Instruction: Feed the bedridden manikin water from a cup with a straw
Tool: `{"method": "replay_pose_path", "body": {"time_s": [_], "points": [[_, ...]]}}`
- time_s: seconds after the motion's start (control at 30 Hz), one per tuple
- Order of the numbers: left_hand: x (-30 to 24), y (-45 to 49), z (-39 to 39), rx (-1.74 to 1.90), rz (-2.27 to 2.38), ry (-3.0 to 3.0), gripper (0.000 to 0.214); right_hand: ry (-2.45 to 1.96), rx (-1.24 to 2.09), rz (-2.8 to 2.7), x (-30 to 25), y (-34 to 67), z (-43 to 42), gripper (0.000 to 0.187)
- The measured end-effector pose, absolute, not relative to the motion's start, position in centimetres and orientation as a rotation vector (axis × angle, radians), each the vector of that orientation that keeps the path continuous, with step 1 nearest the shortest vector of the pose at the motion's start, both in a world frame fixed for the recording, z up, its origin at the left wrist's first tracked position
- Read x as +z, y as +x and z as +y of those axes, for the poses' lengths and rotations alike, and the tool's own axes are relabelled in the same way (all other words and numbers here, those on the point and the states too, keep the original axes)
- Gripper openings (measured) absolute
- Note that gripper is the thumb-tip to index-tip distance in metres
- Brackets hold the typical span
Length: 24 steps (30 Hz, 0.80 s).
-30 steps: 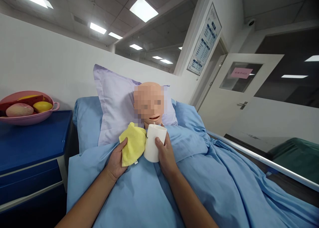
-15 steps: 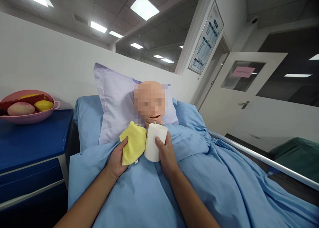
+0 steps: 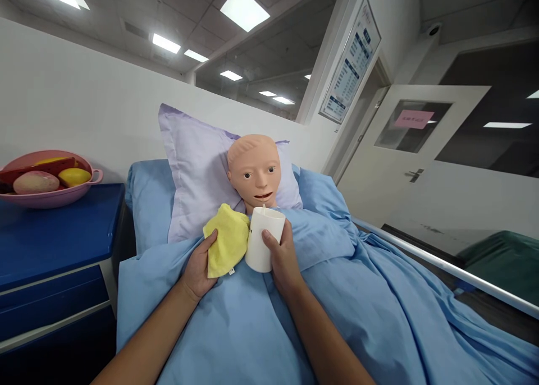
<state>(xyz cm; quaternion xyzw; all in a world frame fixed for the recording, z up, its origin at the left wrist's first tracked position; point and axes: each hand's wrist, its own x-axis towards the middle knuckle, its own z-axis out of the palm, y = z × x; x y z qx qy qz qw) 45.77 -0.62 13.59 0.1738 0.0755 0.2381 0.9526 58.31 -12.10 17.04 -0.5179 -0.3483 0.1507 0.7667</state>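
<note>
A training manikin lies in the bed, its head on a lilac pillow, covered by a blue sheet. My right hand is wrapped round a white cup held just under the manikin's chin; a thin straw tip shows at the cup's rim by the mouth. My left hand grips a folded yellow cloth, pressed against the cup's left side near the manikin's neck.
A blue bedside cabinet stands at the left with a pink bowl of fruit on top. A metal bed rail runs along the right side. A white door and a wall notice are behind.
Hands, cup and cloth have stayed where they were under the manikin's chin. Only the view has drifted slightly.
</note>
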Motion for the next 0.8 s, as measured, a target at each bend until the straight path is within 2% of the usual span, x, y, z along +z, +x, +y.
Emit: {"method": "replay_pose_path", "body": {"time_s": [0.8], "points": [[13.66,45.68,-0.69,0.489,0.16,0.363,0.052,-1.106,0.332,-0.765,17.26,58.19,-12.13,0.056]]}}
